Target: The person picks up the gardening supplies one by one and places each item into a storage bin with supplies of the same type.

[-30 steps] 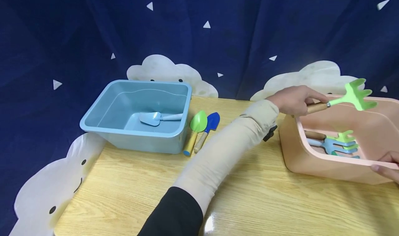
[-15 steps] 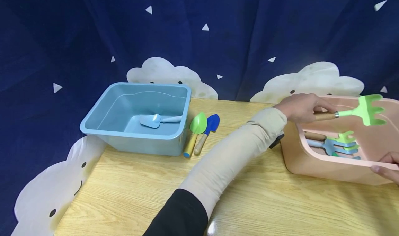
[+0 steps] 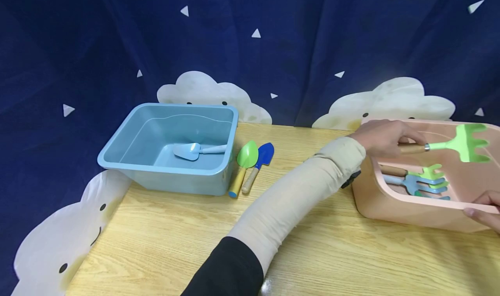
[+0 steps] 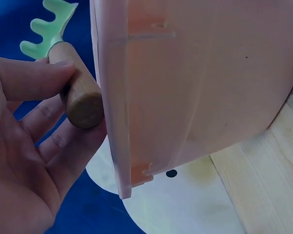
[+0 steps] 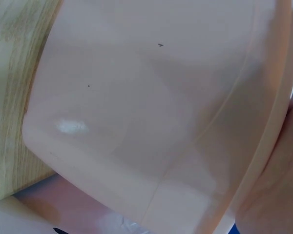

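Observation:
My left hand [image 3: 380,137] holds a green hand rake [image 3: 470,143] by its wooden handle, over the left end of the pink bin [image 3: 414,211]. In the left wrist view, thumb and fingers pinch the handle [image 4: 80,92] beside the bin's rim. My right hand [image 3: 487,210] grips the front rim of that bin, thumb outside and fingers over the edge; the frame cuts off the rest of it. Inside the bin lie a blue hand rake [image 3: 416,184] and another green rake [image 3: 431,172] with a brown handle. Something darker green shows partly beneath them.
A blue bin [image 3: 168,170] on the left contains a light blue trowel [image 3: 189,151]. Beside it on the wooden table [image 3: 164,239] lie a green shovel [image 3: 247,155] and a blue trowel [image 3: 265,152]. A dark blue curtain [image 3: 218,35] hangs behind.
My left hand has moved right and down with the green hand rake, bringing its tines lower, over the pink bin. The right hand stays on the rim.

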A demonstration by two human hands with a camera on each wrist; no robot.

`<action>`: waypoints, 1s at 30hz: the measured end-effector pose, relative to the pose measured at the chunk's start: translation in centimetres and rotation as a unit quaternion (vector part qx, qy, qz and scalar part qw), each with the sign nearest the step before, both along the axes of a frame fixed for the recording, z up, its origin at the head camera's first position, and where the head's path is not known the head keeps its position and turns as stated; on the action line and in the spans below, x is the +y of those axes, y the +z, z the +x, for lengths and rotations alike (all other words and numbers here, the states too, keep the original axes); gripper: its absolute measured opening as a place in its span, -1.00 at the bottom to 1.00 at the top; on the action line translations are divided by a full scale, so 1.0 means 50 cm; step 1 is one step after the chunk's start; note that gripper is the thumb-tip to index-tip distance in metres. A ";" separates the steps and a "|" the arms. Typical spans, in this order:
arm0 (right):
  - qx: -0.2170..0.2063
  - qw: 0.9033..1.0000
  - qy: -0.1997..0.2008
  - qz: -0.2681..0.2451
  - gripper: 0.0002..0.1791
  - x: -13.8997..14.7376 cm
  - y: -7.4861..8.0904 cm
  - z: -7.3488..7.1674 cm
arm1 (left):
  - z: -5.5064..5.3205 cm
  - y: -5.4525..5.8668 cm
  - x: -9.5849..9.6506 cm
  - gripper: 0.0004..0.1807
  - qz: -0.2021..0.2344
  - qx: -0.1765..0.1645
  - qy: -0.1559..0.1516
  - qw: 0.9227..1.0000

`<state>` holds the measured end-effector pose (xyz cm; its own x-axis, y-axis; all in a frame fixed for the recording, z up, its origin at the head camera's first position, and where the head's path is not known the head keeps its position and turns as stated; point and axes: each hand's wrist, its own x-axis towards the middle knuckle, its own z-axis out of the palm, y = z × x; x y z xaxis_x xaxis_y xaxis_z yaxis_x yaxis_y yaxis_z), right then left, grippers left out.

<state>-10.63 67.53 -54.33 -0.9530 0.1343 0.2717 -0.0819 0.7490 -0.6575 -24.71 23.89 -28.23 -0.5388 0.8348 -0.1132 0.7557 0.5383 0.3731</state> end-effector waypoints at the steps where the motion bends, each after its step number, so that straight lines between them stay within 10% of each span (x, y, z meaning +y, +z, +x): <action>1: -0.001 1.000 0.000 0.000 -0.82 -0.005 0.005 0.002 | -0.001 -0.001 -0.001 -0.48 0.002 0.000 0.001 1.000; 11: 0.045 0.996 0.048 -0.056 -0.38 -0.336 0.266 0.069 | -0.005 -0.023 0.007 -0.49 0.026 0.019 0.015 0.999; 21: 0.019 0.996 0.059 -0.065 -0.43 -0.347 0.278 0.057 | -0.039 -0.044 -0.060 -0.51 0.050 0.001 0.100 0.994; 30: 0.057 0.995 0.062 -0.061 -0.39 -0.352 0.268 0.042 | -0.025 -0.033 -0.200 -0.55 0.071 0.094 0.038 0.992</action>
